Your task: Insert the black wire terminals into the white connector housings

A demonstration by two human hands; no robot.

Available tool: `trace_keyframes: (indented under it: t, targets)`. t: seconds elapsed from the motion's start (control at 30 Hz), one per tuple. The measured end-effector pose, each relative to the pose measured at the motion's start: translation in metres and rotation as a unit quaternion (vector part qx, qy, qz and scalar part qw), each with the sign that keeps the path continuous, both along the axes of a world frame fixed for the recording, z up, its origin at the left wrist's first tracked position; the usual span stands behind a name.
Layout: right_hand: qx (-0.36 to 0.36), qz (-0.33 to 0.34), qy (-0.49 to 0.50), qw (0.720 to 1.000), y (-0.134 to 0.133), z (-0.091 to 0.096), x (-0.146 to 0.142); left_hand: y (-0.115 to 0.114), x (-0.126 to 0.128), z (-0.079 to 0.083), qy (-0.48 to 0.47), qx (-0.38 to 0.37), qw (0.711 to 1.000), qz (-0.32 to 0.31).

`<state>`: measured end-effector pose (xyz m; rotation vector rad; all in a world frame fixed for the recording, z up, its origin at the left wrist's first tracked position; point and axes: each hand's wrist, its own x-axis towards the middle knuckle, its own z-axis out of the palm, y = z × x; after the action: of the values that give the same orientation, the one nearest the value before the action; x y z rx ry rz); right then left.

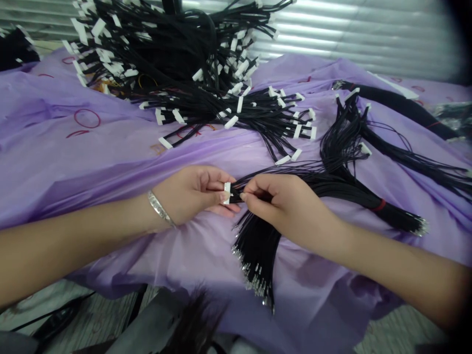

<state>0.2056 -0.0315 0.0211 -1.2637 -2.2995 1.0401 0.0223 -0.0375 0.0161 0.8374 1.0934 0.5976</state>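
Between thumb and fingers, my left hand (204, 191) holds a small white connector (227, 192) that has black wires running out of its right side. My right hand (282, 199) pinches a thin black wire right beside the connector, its thumb and forefinger pressed together. Under and past my right hand lies a bundle of loose black wires (258, 246), their silvery metal tips fanned toward the front edge. More black wires trail from the connector to the right, behind my right hand.
A large heap of black cables (177, 54) with white connectors fills the back. A wire bundle (357, 196) tied with a red band lies to the right. Red rubber bands (87, 118) are scattered on the purple cloth (121, 147). Corrugated metal (350, 37) stands behind.
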Motion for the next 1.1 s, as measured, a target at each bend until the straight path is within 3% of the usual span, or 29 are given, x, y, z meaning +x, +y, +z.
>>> trace_keyframes:
  t: [0.43,0.53,0.6,0.67,0.8,0.9,1.0,1.1]
  targets:
    - [0.065,0.017,-0.027,0.997,-0.004,-0.006,-0.007,-0.004,0.002,0.002,0.027,0.017,0.999,0.006]
    - [0.169,0.066,-0.078,0.980,-0.004,-0.003,-0.002,-0.003,0.001,0.001,0.004,0.025,1.000,-0.002]
    - [0.285,0.103,-0.111,0.947,-0.004,0.003,0.004,-0.002,0.001,0.001,-0.015,0.025,1.000,0.003]
    - [0.349,0.145,-0.127,0.917,-0.004,0.009,0.012,-0.001,0.001,0.002,-0.031,0.015,0.999,0.024]
    - [0.296,0.234,-0.164,0.911,0.000,0.014,0.020,-0.001,0.000,0.003,-0.047,-0.019,0.997,0.057]
    - [0.260,0.263,-0.174,0.913,0.003,0.010,0.020,-0.001,-0.001,0.004,-0.048,-0.029,0.997,0.056]
    - [0.246,0.266,-0.144,0.921,0.005,0.007,0.019,0.000,-0.001,0.005,-0.058,-0.030,0.997,0.045]
    - [0.213,0.234,-0.069,0.946,0.006,0.010,0.018,0.000,0.000,0.005,-0.051,-0.033,0.997,0.054]
